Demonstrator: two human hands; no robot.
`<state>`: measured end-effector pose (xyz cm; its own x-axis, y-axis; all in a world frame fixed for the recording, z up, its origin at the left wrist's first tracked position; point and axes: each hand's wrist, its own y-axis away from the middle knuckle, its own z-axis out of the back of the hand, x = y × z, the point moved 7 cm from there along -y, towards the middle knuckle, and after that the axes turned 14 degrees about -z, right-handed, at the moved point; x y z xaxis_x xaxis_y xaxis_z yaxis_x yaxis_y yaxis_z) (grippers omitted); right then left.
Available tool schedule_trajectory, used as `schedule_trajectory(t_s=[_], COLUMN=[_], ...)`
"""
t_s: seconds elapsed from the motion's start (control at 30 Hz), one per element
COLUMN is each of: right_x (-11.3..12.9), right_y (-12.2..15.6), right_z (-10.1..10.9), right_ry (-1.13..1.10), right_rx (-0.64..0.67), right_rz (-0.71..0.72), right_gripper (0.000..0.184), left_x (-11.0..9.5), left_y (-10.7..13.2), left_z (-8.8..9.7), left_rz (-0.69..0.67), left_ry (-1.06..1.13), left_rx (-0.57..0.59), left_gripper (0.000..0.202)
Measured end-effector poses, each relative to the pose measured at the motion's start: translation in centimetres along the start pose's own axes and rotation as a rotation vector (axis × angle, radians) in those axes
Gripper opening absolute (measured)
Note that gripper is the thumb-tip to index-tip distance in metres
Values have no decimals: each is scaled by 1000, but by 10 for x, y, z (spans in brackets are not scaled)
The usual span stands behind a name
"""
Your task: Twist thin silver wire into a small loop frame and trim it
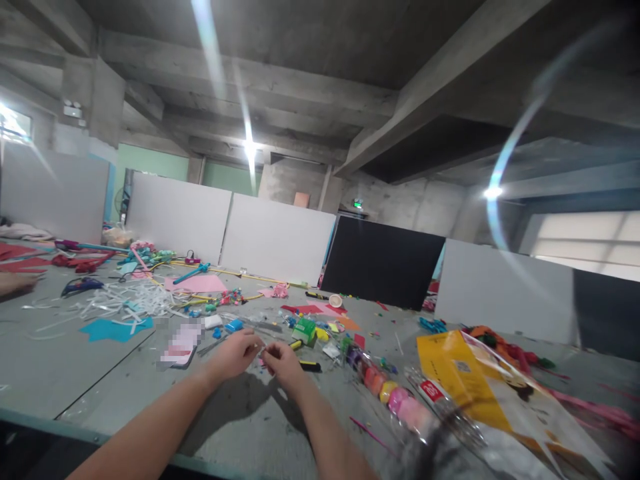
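Observation:
My left hand [239,355] and my right hand [286,367] meet over the near part of the grey table [150,400]. Both have their fingers drawn together in a pinch, tips almost touching each other. Whatever they pinch is too small or hidden to name; a speck of pink shows just below the fingertips. A black and yellow cutter [310,366] lies right beside my right hand, partly covered by it. Close behind the hands are a green box [304,331] and a blue lump [233,325]. To the left rests a phone [181,347], its screen blurred out.
A tube of coloured clay-like balls [395,397] and a yellow bag [460,373] lie at right. White paper strips [127,300], a blue paper piece [116,329] and a glue gun [83,285] are at left. Another person's hand [19,283] shows far left. Upright boards line the back.

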<state>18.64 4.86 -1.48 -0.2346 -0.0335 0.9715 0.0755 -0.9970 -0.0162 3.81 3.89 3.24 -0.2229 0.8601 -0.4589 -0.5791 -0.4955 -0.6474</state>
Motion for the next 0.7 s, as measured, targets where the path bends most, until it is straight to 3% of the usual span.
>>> schedule_trajectory(t_s=[0.17,0.33,0.53,0.7], right_x=[11,20,15,4], right_y=[6,14,9,5], right_z=[8,5,-3,-1], right_ry=[163,230,199,63], right_rx=[-184,-267,-137,15], right_rz=[124,194,130,12], right_gripper=[24,16,35,37], left_x=[16,25,30,31], left_y=[2,2,3,3], left_z=[-9,-13,-9,-12], left_rz=[102,157,149,114], left_ry=[-14,43,97,181], left_rx=[18,-5,-14,25], left_gripper=[13,27,22,18])
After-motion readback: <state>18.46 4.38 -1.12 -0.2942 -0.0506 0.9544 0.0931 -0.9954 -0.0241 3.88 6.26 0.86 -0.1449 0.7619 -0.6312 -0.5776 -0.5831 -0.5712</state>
